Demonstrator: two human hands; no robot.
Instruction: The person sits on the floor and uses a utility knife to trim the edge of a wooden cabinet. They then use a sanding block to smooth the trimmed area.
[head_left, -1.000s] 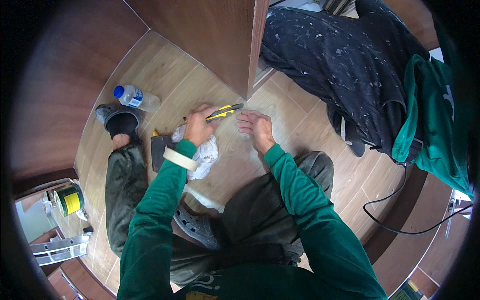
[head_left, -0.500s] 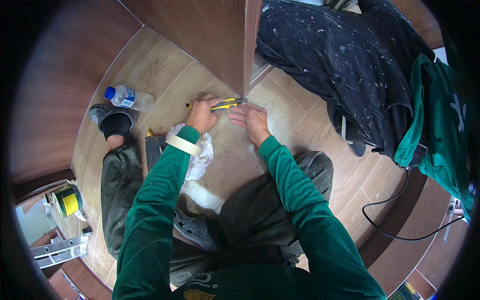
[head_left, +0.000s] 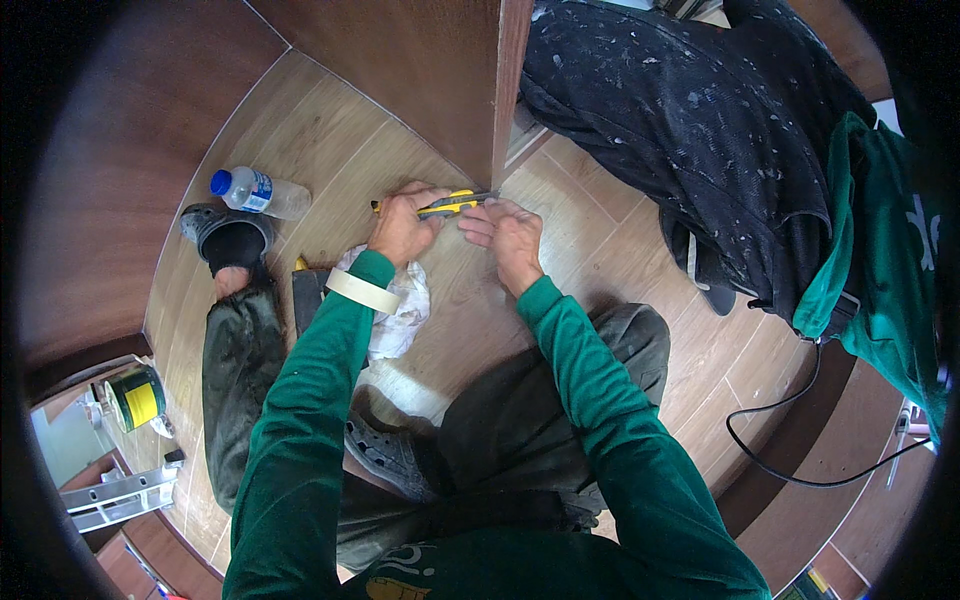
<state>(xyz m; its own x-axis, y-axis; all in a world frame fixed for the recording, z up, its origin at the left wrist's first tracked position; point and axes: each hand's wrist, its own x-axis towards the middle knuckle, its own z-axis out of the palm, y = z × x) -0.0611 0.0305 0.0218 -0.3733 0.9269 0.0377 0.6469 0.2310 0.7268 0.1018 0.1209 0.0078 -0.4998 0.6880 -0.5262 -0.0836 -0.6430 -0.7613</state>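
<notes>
A yellow and black utility knife is gripped in my left hand, its blade end pointing right toward the foot of the wooden panel's edge. My right hand is at that blade end, fingers bent and close together by the panel's lower corner; whether they pinch anything is too small to make out. A roll of pale masking tape sits round my left forearm like a bracelet. Below my left wrist, a crumpled white cloth lies on the floor beside a dark flat tool.
A plastic bottle with a blue cap lies at the left near my shod foot. Close on the right kneels another person in paint-spattered dark trousers. A black cable loops at lower right. A green-yellow can stands far left.
The knife and both hands stay almost in place, with the knife's handle turned slightly. The whole view has shifted a little.
</notes>
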